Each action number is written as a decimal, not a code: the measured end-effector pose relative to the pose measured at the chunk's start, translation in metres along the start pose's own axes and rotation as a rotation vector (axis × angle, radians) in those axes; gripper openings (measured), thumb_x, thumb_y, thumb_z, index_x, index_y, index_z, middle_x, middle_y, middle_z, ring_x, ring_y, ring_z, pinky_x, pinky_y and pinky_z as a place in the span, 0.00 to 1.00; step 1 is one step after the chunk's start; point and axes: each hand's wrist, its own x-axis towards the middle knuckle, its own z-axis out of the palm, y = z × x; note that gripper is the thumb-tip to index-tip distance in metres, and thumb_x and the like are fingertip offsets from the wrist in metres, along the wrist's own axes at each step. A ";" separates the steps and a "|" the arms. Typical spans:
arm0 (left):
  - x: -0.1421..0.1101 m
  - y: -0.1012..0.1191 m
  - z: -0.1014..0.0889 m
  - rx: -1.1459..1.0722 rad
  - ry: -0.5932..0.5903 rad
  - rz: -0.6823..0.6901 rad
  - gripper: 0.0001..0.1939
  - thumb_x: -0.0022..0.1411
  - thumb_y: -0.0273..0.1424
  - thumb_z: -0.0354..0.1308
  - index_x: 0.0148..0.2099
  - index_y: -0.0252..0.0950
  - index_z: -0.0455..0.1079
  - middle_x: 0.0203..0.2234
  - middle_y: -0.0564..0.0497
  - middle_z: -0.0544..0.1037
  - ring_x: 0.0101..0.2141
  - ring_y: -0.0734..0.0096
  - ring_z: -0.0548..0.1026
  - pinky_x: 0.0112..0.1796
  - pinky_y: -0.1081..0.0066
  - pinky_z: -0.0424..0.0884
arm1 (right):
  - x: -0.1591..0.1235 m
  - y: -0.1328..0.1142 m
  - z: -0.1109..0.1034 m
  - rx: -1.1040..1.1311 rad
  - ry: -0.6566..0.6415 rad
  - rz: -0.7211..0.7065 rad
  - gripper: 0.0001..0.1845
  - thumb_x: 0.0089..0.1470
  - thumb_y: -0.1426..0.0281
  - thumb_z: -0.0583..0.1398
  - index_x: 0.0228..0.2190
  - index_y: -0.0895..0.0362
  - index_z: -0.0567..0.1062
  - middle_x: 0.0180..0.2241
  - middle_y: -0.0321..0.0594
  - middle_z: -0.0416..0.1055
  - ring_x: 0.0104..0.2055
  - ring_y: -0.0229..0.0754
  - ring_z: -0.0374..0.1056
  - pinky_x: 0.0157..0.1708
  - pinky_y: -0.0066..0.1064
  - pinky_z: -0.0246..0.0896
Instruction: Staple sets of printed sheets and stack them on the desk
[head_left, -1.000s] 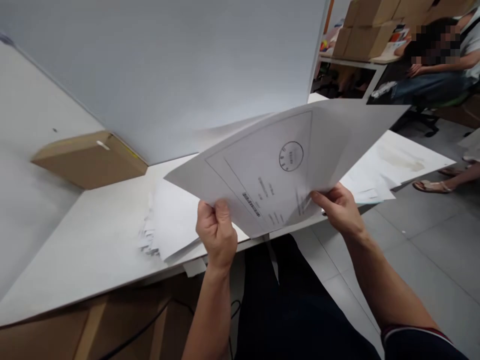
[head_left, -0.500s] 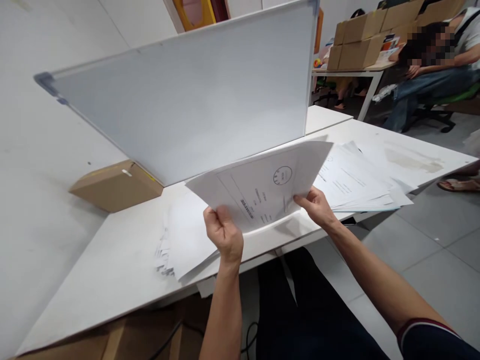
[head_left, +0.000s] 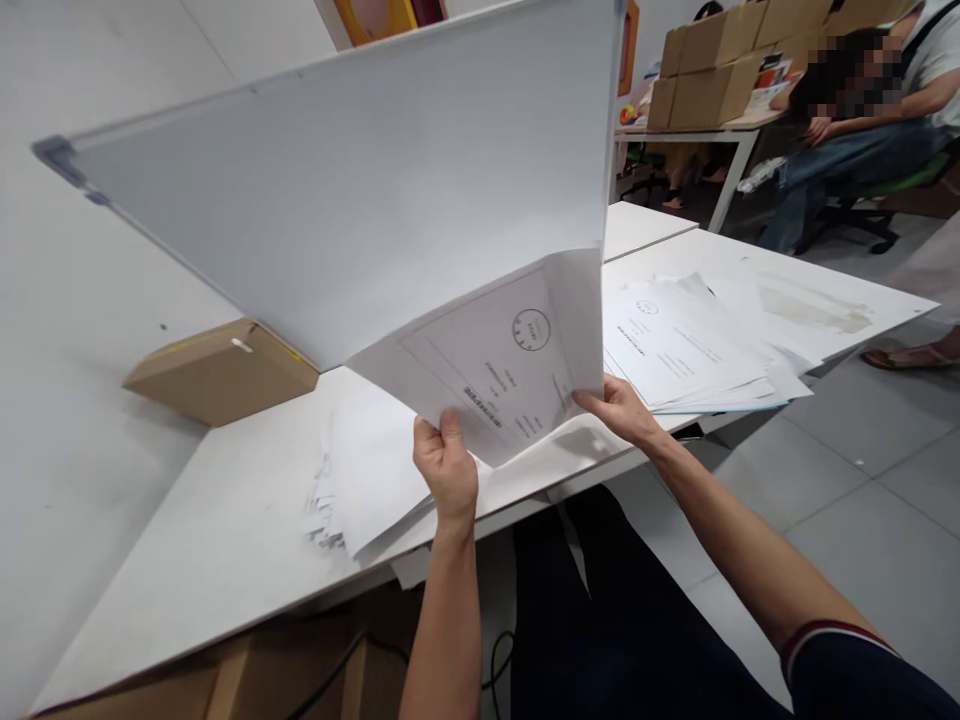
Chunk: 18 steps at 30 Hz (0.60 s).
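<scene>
Both my hands grip printed sheets of paper, held up tilted above the table's front edge. A round stamp and lines of print show on the front sheet; how many sheets there are I cannot tell. My left hand is closed on the lower left edge, thumb on the front. My right hand pinches the lower right edge, thumb on the front and fingers behind. To the right lies a loose stack of printed papers. Left of my left hand, more white paper rests on the table.
A large whiteboard stands on the white table behind the papers. At the wall sits a cardboard box. Further off, cardboard boxes are stacked on another table, and a person sits bent over beside it.
The held sheets have tipped and their right side has swung left, uncovering more of the right-hand stack. Both hands keep their grip. The view has shifted slightly.
</scene>
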 end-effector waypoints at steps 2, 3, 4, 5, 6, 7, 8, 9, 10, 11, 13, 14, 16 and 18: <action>-0.001 -0.001 0.000 -0.083 0.010 -0.073 0.11 0.59 0.39 0.57 0.38 0.35 0.66 0.32 0.52 0.75 0.37 0.74 0.73 0.43 0.70 0.69 | -0.002 -0.001 -0.005 -0.068 -0.024 0.041 0.15 0.49 0.60 0.61 0.35 0.58 0.77 0.33 0.39 0.76 0.38 0.48 0.71 0.38 0.37 0.65; -0.001 -0.002 -0.001 -0.119 -0.004 -0.102 0.12 0.59 0.39 0.57 0.39 0.36 0.66 0.33 0.52 0.75 0.38 0.73 0.74 0.43 0.69 0.70 | -0.003 -0.003 -0.008 -0.088 -0.030 0.042 0.16 0.49 0.59 0.61 0.33 0.58 0.77 0.32 0.39 0.76 0.36 0.47 0.71 0.37 0.36 0.65; -0.002 -0.002 -0.003 -0.152 -0.024 -0.125 0.13 0.59 0.40 0.57 0.40 0.36 0.66 0.34 0.51 0.75 0.38 0.72 0.74 0.43 0.68 0.70 | -0.003 -0.007 -0.013 -0.108 -0.027 0.028 0.16 0.49 0.58 0.61 0.32 0.58 0.78 0.31 0.39 0.76 0.35 0.47 0.71 0.36 0.36 0.65; -0.001 -0.003 -0.005 -0.173 -0.046 -0.139 0.13 0.58 0.40 0.57 0.41 0.37 0.66 0.35 0.51 0.75 0.39 0.71 0.74 0.44 0.67 0.70 | -0.004 -0.014 -0.018 -0.136 -0.017 0.002 0.16 0.49 0.58 0.60 0.31 0.58 0.78 0.30 0.38 0.75 0.35 0.46 0.71 0.35 0.35 0.65; 0.000 -0.002 -0.007 -0.182 -0.064 -0.141 0.14 0.57 0.39 0.59 0.43 0.37 0.65 0.36 0.50 0.75 0.40 0.71 0.74 0.45 0.66 0.70 | -0.004 -0.023 -0.025 -0.180 -0.009 -0.031 0.16 0.49 0.58 0.60 0.31 0.58 0.78 0.30 0.38 0.75 0.34 0.45 0.71 0.34 0.34 0.65; 0.001 -0.002 -0.011 -0.178 -0.074 -0.128 0.17 0.56 0.38 0.61 0.45 0.37 0.64 0.38 0.49 0.75 0.42 0.70 0.74 0.46 0.65 0.69 | -0.005 -0.035 -0.032 -0.242 -0.007 -0.070 0.15 0.50 0.58 0.60 0.30 0.57 0.78 0.30 0.38 0.75 0.33 0.44 0.71 0.33 0.33 0.64; 0.004 -0.001 -0.015 -0.160 -0.074 -0.100 0.20 0.54 0.37 0.62 0.48 0.38 0.63 0.41 0.48 0.74 0.44 0.69 0.73 0.47 0.65 0.69 | -0.006 -0.048 -0.040 -0.320 -0.013 -0.110 0.15 0.51 0.59 0.59 0.31 0.57 0.78 0.30 0.38 0.75 0.33 0.43 0.70 0.32 0.32 0.64; 0.006 0.000 -0.019 -0.124 -0.067 -0.064 0.26 0.52 0.35 0.64 0.51 0.39 0.61 0.45 0.46 0.72 0.47 0.68 0.72 0.48 0.65 0.68 | -0.007 -0.062 -0.047 -0.408 -0.027 -0.155 0.14 0.52 0.59 0.58 0.32 0.56 0.78 0.30 0.37 0.75 0.32 0.42 0.70 0.31 0.31 0.63; 0.008 0.000 -0.023 -0.069 -0.059 -0.024 0.32 0.50 0.34 0.66 0.55 0.40 0.57 0.50 0.44 0.69 0.49 0.67 0.70 0.49 0.65 0.67 | -0.009 -0.076 -0.055 -0.498 -0.046 -0.198 0.13 0.53 0.60 0.58 0.33 0.54 0.78 0.30 0.37 0.75 0.32 0.41 0.70 0.31 0.30 0.63; 0.011 0.001 -0.028 0.003 -0.051 0.008 0.38 0.48 0.34 0.67 0.59 0.41 0.53 0.53 0.42 0.66 0.51 0.65 0.68 0.50 0.64 0.66 | -0.011 -0.089 -0.062 -0.586 -0.067 -0.236 0.13 0.54 0.61 0.57 0.34 0.53 0.78 0.30 0.37 0.75 0.31 0.41 0.70 0.30 0.29 0.62; 0.013 0.001 -0.035 0.174 -0.047 0.040 0.45 0.46 0.34 0.68 0.62 0.43 0.47 0.58 0.41 0.59 0.53 0.63 0.66 0.51 0.63 0.65 | -0.015 -0.113 -0.075 -0.747 -0.098 -0.301 0.12 0.55 0.62 0.56 0.34 0.51 0.78 0.29 0.36 0.75 0.30 0.40 0.70 0.29 0.29 0.60; 0.013 0.000 -0.037 0.254 -0.054 0.042 0.45 0.46 0.35 0.68 0.62 0.43 0.48 0.58 0.41 0.59 0.54 0.62 0.65 0.52 0.62 0.63 | -0.016 -0.122 -0.080 -0.820 -0.109 -0.327 0.11 0.56 0.63 0.56 0.34 0.51 0.78 0.29 0.35 0.75 0.29 0.40 0.69 0.29 0.29 0.59; 0.012 -0.004 -0.038 0.349 -0.096 0.021 0.42 0.46 0.35 0.67 0.60 0.43 0.52 0.57 0.43 0.62 0.54 0.63 0.64 0.53 0.62 0.61 | -0.018 -0.136 -0.086 -0.949 -0.128 -0.369 0.11 0.56 0.64 0.55 0.33 0.50 0.78 0.28 0.35 0.75 0.27 0.40 0.68 0.27 0.30 0.57; 0.009 -0.009 -0.037 0.340 -0.167 -0.031 0.36 0.47 0.35 0.66 0.58 0.41 0.57 0.53 0.44 0.67 0.51 0.64 0.67 0.51 0.63 0.64 | -0.017 -0.143 -0.089 -1.025 -0.144 -0.393 0.11 0.55 0.65 0.55 0.32 0.50 0.77 0.26 0.34 0.74 0.25 0.40 0.67 0.26 0.30 0.55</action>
